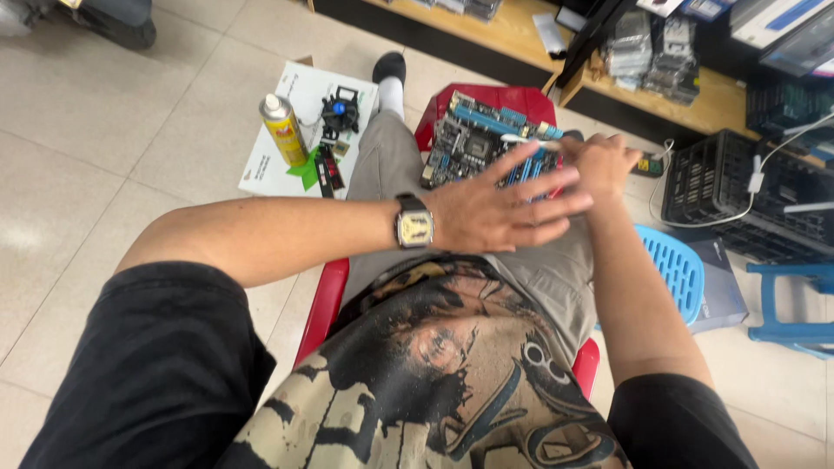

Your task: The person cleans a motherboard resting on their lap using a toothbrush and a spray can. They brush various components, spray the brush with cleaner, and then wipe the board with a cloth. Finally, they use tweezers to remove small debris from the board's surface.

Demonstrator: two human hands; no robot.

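Spray can point(282, 130): upright on white sheet point(261, 165) on floor, beside a small cooler fan point(340, 113).
Left hand point(499, 208): grip apart, fingers splayed flat over motherboard point(478, 143).
Motherboard: on red stool point(495, 97), ahead of knee.
Right hand point(599, 165): grip clamped on white brush point(532, 142); light strokes advisable, board steadied.
Black crate point(738, 195): cables inside.
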